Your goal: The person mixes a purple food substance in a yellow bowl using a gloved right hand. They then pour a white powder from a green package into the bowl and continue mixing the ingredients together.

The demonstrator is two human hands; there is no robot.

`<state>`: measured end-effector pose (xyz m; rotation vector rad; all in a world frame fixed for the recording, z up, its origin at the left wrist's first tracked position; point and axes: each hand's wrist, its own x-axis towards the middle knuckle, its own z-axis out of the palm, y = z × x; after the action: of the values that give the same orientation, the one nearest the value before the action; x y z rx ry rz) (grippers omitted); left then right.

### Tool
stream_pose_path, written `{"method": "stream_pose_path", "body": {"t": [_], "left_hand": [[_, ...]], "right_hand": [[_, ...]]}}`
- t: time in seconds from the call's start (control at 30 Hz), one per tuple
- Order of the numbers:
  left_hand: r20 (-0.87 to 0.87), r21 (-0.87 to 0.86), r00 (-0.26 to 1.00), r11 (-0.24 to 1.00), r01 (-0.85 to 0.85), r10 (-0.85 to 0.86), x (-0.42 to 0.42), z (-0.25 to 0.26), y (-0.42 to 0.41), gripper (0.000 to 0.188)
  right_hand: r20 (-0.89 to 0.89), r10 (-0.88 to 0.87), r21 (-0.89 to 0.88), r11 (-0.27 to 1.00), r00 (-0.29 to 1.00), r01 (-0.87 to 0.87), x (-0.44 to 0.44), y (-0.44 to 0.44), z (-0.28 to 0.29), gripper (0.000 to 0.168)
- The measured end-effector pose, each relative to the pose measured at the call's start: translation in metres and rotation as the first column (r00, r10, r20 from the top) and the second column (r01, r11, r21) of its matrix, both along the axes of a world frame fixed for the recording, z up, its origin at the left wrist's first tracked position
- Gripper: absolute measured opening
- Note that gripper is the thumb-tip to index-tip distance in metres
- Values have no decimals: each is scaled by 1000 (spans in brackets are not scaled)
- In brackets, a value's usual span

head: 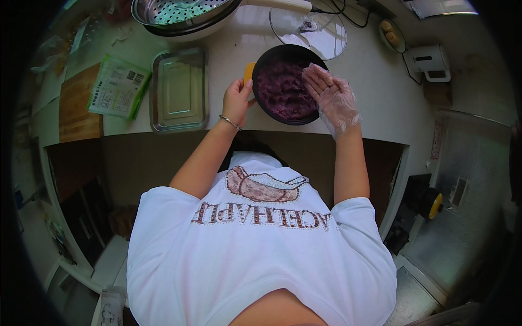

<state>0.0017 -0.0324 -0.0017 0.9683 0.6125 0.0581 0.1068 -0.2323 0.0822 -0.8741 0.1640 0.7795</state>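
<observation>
A round black pan (288, 115) stands near the counter's front edge. Inside it is a lumpy purple mash (281, 91) with ridges pressed into its surface. My left hand (237, 100), bare with a bangle at the wrist, grips the pan's left side by its yellow handle (248, 71). Over the right rim is my right hand (332, 95) in a clear plastic disposable glove. Its palm faces up and its fingers are extended, with nothing in them. Bits of purple seem to cling to the glove's fingertips.
A glass lid (330, 34) lies behind the pan. Further left are a steamer (183, 16) with a perforated insert, a rectangular metal tray (179, 89), a green-and-white packet (118, 86) and a wooden board (79, 108). A white electric kettle (428, 61) stands at the right, near a bowl (392, 36).
</observation>
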Motion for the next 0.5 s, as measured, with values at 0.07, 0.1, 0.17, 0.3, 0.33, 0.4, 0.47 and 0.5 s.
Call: {"method": "stream_pose_path", "body": {"t": [0.07, 0.1, 0.17, 0.3, 0.33, 0.4, 0.47, 0.5], "left_hand": [[-8, -13, 1000, 1000, 9, -9, 0, -2, 1, 15], [-11, -16, 1000, 1000, 12, -12, 0, -2, 2, 15], [-10, -17, 1000, 1000, 16, -16, -1, -1, 2, 14], [5, -94, 1000, 996, 6, -6, 1, 3, 3, 12], [11, -106, 1000, 994, 7, -6, 2, 2, 3, 12], [21, -126, 1000, 992, 8, -6, 2, 1, 3, 11], [24, -126, 1000, 992, -7, 10, 2, 2, 2, 11], [27, -128, 999, 992, -17, 21, 3, 3, 1, 11]], "right_hand": [[89, 11, 14, 1000, 996, -12, 3, -4, 0, 45], [134, 17, 25, 999, 991, -20, 5, -4, -1, 45], [321, 98, -321, 947, 942, 10, 2, 1, -6, 46], [405, 663, -904, 395, 629, 165, 0, 21, -37, 49], [408, 720, -913, 336, 562, 233, 0, 28, -48, 50], [320, 815, -945, 235, 484, 230, 3, 38, -49, 52], [279, 877, -958, 222, 392, 184, -4, 42, -30, 52], [256, 905, -964, 212, 340, 163, -7, 42, -25, 53]]}}
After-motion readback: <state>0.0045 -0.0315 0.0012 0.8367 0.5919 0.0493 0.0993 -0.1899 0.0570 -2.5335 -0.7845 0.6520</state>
